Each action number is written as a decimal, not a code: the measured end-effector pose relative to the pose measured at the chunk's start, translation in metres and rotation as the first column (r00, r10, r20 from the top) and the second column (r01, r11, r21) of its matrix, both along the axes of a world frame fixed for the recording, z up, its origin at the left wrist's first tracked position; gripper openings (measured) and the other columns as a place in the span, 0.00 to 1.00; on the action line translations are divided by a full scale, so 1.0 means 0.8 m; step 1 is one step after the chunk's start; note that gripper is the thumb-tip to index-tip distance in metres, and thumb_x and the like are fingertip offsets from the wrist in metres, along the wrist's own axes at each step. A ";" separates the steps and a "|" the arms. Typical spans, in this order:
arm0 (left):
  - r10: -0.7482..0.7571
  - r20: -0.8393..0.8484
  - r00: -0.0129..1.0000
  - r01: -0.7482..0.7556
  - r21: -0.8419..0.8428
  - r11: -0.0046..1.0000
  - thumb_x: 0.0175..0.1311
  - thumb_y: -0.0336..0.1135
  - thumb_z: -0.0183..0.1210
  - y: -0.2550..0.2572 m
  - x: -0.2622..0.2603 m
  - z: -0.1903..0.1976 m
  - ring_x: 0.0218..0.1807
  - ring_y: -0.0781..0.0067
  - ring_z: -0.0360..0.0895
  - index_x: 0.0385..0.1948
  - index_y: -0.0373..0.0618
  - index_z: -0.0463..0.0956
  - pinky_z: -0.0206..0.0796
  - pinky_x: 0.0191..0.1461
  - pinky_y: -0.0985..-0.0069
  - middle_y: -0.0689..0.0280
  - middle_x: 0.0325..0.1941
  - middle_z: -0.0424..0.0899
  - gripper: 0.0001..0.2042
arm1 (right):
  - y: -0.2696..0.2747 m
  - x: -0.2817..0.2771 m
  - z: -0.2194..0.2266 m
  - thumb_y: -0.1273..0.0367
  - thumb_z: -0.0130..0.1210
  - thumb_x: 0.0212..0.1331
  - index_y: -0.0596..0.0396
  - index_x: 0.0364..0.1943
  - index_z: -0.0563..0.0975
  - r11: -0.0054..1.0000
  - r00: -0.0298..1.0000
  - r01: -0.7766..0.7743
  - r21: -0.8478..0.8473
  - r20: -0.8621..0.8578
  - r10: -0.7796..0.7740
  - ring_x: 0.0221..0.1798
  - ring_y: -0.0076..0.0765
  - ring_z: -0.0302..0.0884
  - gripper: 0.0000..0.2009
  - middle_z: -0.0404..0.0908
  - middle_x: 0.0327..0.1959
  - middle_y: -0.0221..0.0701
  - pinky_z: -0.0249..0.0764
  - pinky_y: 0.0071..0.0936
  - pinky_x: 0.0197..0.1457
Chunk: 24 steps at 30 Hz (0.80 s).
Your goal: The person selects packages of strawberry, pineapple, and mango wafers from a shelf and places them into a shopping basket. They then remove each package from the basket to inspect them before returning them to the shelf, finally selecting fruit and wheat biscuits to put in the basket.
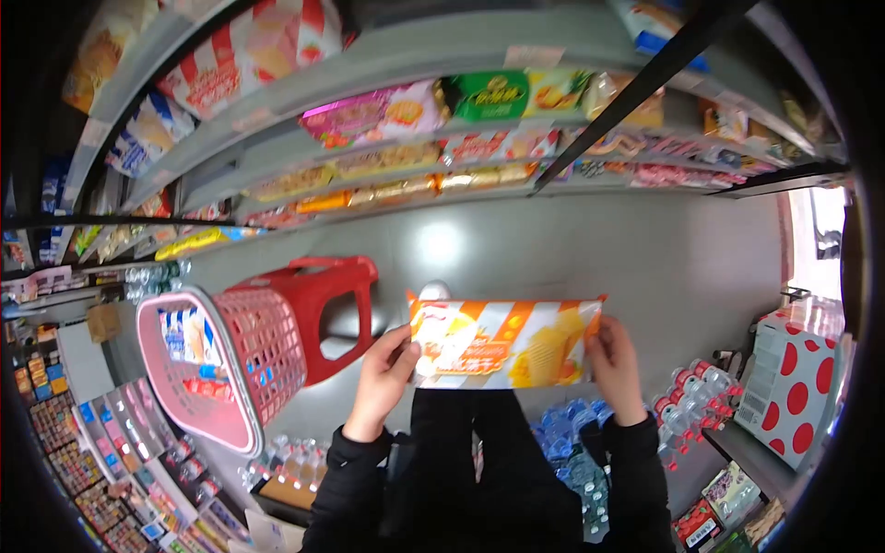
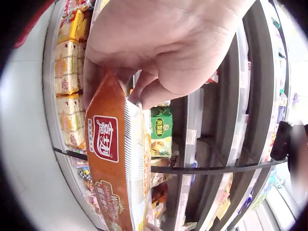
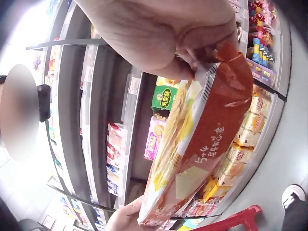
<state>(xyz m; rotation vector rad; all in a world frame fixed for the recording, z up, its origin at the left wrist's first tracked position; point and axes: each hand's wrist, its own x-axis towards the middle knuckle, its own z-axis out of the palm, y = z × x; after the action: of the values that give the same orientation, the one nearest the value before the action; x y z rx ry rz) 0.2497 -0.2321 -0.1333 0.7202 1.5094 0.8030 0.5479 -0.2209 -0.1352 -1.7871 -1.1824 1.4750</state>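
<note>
A flat orange-and-white packet of wafer biscuits (image 1: 502,346) is held up level in front of the body, its printed face toward the head camera. My left hand (image 1: 383,378) pinches its left end between thumb and fingers. At the opposite end, my right hand (image 1: 618,369) grips the corner the same way. The left wrist view shows the packet's orange-brown underside (image 2: 113,159) below the left palm (image 2: 168,43). In the right wrist view, the right hand (image 3: 163,33) pinches the crimped seal, with the left hand (image 3: 127,216) at the far end.
Shelves (image 1: 396,51) of packaged snacks run across the front. To the left, a pink basket (image 1: 272,346) with several packets inside stands by a red plastic stool (image 1: 366,295). Bottles (image 1: 682,410) and a red-dotted box (image 1: 788,387) are at the right.
</note>
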 end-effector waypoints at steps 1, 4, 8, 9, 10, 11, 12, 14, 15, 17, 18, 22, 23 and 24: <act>0.015 0.018 1.000 -0.015 0.008 1.000 0.58 0.29 0.51 0.004 -0.001 0.003 0.27 0.87 0.66 0.46 0.35 0.67 0.56 0.27 0.88 0.70 0.30 0.74 0.14 | 0.002 -0.001 0.002 0.78 0.40 0.55 0.62 0.48 0.62 1.000 1.000 0.015 0.027 0.022 -0.016 0.41 0.23 0.69 0.14 0.71 0.41 0.34 0.64 0.18 0.44; 0.014 0.043 0.999 -0.015 0.015 1.000 0.58 0.30 0.51 0.020 -0.004 0.018 0.29 0.86 0.68 0.46 0.35 0.66 0.58 0.26 0.87 0.68 0.32 0.74 0.14 | 0.007 0.001 0.012 0.77 0.42 0.55 0.63 0.46 0.63 0.993 0.997 0.045 0.108 -0.073 -0.037 0.42 0.26 0.70 0.14 0.72 0.40 0.37 0.66 0.21 0.43; -0.031 -0.003 1.000 0.031 0.054 0.998 0.58 0.30 0.51 0.040 -0.006 0.034 0.28 0.86 0.67 0.45 0.35 0.67 0.58 0.26 0.87 0.69 0.31 0.74 0.14 | 0.020 -0.010 0.033 0.78 0.41 0.56 0.61 0.47 0.63 0.997 0.994 0.053 0.060 -0.103 -0.047 0.44 0.25 0.69 0.13 0.72 0.40 0.34 0.64 0.19 0.47; -0.050 0.000 0.999 0.049 0.046 0.998 0.58 0.30 0.51 0.045 -0.008 0.037 0.27 0.86 0.66 0.45 0.35 0.67 0.58 0.26 0.87 0.70 0.31 0.74 0.14 | 0.021 -0.009 0.031 0.77 0.41 0.56 0.61 0.47 0.63 0.994 0.992 0.078 0.081 -0.105 -0.069 0.44 0.25 0.69 0.13 0.72 0.40 0.34 0.64 0.19 0.47; -0.031 -0.018 0.999 0.032 0.037 0.999 0.58 0.30 0.51 0.049 -0.009 0.039 0.27 0.86 0.66 0.45 0.35 0.67 0.58 0.26 0.87 0.70 0.31 0.74 0.14 | 0.022 -0.008 0.027 0.77 0.41 0.56 0.61 0.47 0.63 0.990 0.991 0.098 0.103 -0.105 -0.087 0.44 0.25 0.69 0.13 0.72 0.40 0.34 0.63 0.19 0.47; -0.060 0.003 0.998 0.060 0.047 0.997 0.58 0.29 0.51 0.054 -0.011 0.039 0.28 0.86 0.67 0.45 0.35 0.67 0.59 0.28 0.87 0.69 0.31 0.74 0.14 | 0.022 -0.008 0.021 0.77 0.41 0.56 0.61 0.47 0.63 0.986 0.985 0.114 0.119 -0.139 -0.097 0.45 0.24 0.68 0.13 0.72 0.40 0.33 0.63 0.19 0.48; -0.088 0.025 0.996 0.086 0.060 0.994 0.58 0.28 0.51 0.058 -0.012 0.037 0.29 0.86 0.67 0.45 0.35 0.67 0.59 0.29 0.87 0.69 0.32 0.73 0.14 | 0.022 -0.008 0.019 0.77 0.41 0.56 0.61 0.47 0.63 0.989 0.986 0.092 0.116 -0.153 -0.074 0.45 0.24 0.68 0.13 0.72 0.40 0.33 0.63 0.19 0.48; -0.065 0.037 0.997 0.059 0.141 0.988 0.57 0.27 0.51 0.064 -0.013 0.028 0.31 0.85 0.68 0.46 0.35 0.66 0.61 0.34 0.87 0.68 0.32 0.74 0.14 | 0.026 -0.013 0.018 0.77 0.40 0.56 0.60 0.47 0.63 0.988 0.987 0.114 0.106 -0.127 -0.101 0.45 0.23 0.68 0.14 0.72 0.41 0.33 0.61 0.18 0.48; -0.065 0.044 0.997 0.058 0.142 0.988 0.58 0.27 0.50 0.064 -0.017 0.022 0.32 0.84 0.70 0.46 0.35 0.66 0.62 0.38 0.86 0.67 0.32 0.75 0.14 | 0.029 -0.018 0.020 0.77 0.40 0.56 0.60 0.47 0.63 0.989 0.986 0.113 0.093 -0.136 -0.099 0.45 0.22 0.67 0.14 0.72 0.41 0.33 0.61 0.18 0.48; -0.063 0.050 0.997 0.055 0.143 0.988 0.58 0.27 0.50 0.065 -0.026 0.016 0.33 0.84 0.70 0.46 0.34 0.66 0.62 0.37 0.86 0.67 0.33 0.75 0.14 | 0.033 -0.028 0.016 0.77 0.40 0.56 0.60 0.47 0.63 0.991 0.986 0.105 0.077 -0.139 -0.094 0.45 0.22 0.67 0.13 0.72 0.41 0.32 0.61 0.18 0.48; -0.079 0.063 0.995 0.069 0.152 0.986 0.58 0.27 0.50 0.066 -0.030 0.015 0.33 0.84 0.70 0.46 0.34 0.66 0.62 0.37 0.86 0.67 0.34 0.76 0.14 | 0.035 -0.033 0.013 0.77 0.40 0.56 0.60 0.47 0.63 0.991 0.985 0.115 0.070 -0.135 -0.104 0.45 0.22 0.67 0.13 0.72 0.42 0.32 0.61 0.17 0.48; -0.001 0.117 0.993 -0.020 0.171 0.985 0.58 0.26 0.49 0.060 -0.048 0.010 0.33 0.84 0.70 0.47 0.34 0.65 0.62 0.37 0.86 0.66 0.34 0.76 0.14 | 0.046 -0.050 0.001 0.77 0.39 0.57 0.62 0.46 0.62 0.999 0.995 0.027 0.025 -0.095 -0.024 0.48 0.23 0.66 0.12 0.71 0.44 0.34 0.60 0.17 0.50; 0.015 0.119 0.993 -0.036 0.172 0.985 0.58 0.26 0.49 0.056 -0.055 0.008 0.33 0.84 0.70 0.47 0.34 0.65 0.62 0.37 0.86 0.66 0.34 0.76 0.14 | 0.049 -0.057 -0.004 0.77 0.39 0.57 0.62 0.46 0.62 1.000 0.996 0.011 0.026 -0.093 -0.008 0.48 0.23 0.66 0.12 0.71 0.44 0.34 0.60 0.17 0.50; 0.035 0.102 0.994 -0.052 0.164 0.985 0.58 0.26 0.49 0.053 -0.062 0.003 0.33 0.84 0.70 0.46 0.35 0.66 0.62 0.37 0.86 0.66 0.34 0.76 0.14 | 0.053 -0.065 -0.012 0.76 0.40 0.57 0.60 0.47 0.63 0.998 0.996 0.001 0.056 -0.091 0.004 0.44 0.20 0.67 0.12 0.72 0.41 0.31 0.61 0.16 0.47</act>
<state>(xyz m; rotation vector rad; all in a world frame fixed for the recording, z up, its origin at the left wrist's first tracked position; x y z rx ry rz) 0.2002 -0.1897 -0.1306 0.7612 1.3849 0.9925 0.4956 -0.1786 -0.1450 -1.6644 -1.1679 1.4929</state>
